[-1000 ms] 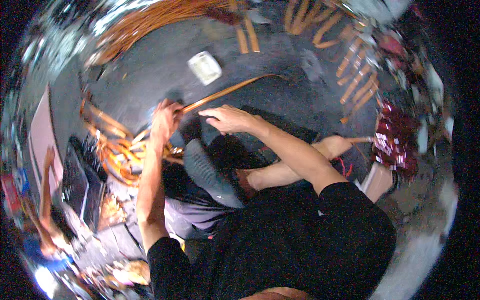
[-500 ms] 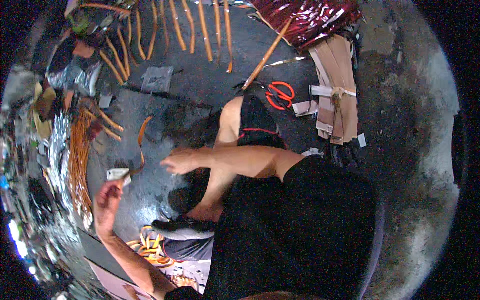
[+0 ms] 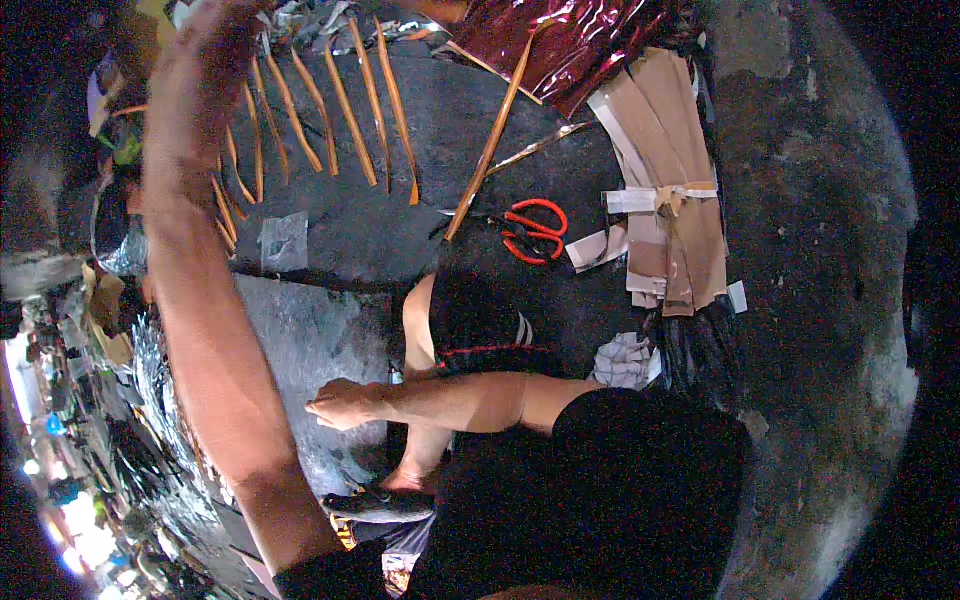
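My left arm stretches far forward along the left side. At its end my left hand point(image 3: 215, 25) is dark and smeared at the top edge, so its fingers cannot be read. Close to it begins a row of thin orange-brown strips point(image 3: 345, 125), laid side by side on the dark floor. My right hand point(image 3: 345, 403) hovers above the grey surface by my bent leg, its fingers curled together; whatever they may hold is hidden. Ahead of my knee lie red-handled scissors point(image 3: 535, 230). One longer orange-brown strip point(image 3: 497, 125) slants between them and the row.
A shiny dark red sheet point(image 3: 565, 50) lies at the far middle. To the right is a tied bundle of flat beige strips point(image 3: 675, 240), with a crumpled checked cloth point(image 3: 622, 362) nearer me. A clear plastic bag point(image 3: 285, 242) rests left of centre. Shiny clutter lines the left side.
My left hand has swung from the near left, where it held an orange-brown strip, to the far upper left. That strip no longer shows. My right hand's fingers have curled in. The view has shifted.
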`<state>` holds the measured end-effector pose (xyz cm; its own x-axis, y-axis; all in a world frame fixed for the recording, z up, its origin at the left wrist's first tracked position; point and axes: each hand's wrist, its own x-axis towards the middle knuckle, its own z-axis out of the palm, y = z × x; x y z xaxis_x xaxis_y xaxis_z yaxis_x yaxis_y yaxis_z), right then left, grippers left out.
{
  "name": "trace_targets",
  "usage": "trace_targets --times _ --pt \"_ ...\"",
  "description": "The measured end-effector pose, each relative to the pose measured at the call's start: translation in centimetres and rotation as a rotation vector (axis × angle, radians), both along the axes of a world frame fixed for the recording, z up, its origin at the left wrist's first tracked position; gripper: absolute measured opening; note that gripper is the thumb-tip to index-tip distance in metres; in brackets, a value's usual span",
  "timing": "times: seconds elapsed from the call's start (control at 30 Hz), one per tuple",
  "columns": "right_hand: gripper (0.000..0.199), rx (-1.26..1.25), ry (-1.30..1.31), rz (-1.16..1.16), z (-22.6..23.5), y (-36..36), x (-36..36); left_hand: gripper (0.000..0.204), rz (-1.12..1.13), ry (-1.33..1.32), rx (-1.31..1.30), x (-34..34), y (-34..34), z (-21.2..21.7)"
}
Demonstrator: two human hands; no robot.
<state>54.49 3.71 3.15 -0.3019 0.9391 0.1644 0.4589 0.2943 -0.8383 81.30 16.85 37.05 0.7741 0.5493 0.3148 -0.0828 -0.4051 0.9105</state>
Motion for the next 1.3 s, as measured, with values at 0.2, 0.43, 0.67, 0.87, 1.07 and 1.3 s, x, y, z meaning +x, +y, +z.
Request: trace_targets --times 0.2,0.43,0.67,0.87,1.07,1.3 --pt "0.024 0.092 0.024 0.059 -0.6 -0.7 -1.9 0.028 -0.132 0.389 0.013 3.7 -3.3 -20.6" --pt "0.029 0.002 0.016 0.079 0.4 -1.1 0.5 0.026 -0.001 0.688 0.211 1.1 -6.7 -31.3" --pt "0.035 -0.085 -0.054 0.108 0.2 0.2 2.1 0.023 0.153 0.815 0.319 -11.8 -3.0 -22.9" --pt "0.039 -0.102 -0.036 0.089 2.6 -0.6 1.8 0.031 0.583 0.490 -0.132 -37.6 -1.7 -18.3" --pt "0.041 -0.263 -0.137 0.137 7.8 -1.1 1.5 0.033 1.057 0.433 -0.032 -64.1 -6.4 -19.8" --pt "0.040 -0.197 -0.215 0.138 5.7 -1.6 0.6 0.034 1.633 0.693 -0.282 -82.4 -17.4 -28.6"
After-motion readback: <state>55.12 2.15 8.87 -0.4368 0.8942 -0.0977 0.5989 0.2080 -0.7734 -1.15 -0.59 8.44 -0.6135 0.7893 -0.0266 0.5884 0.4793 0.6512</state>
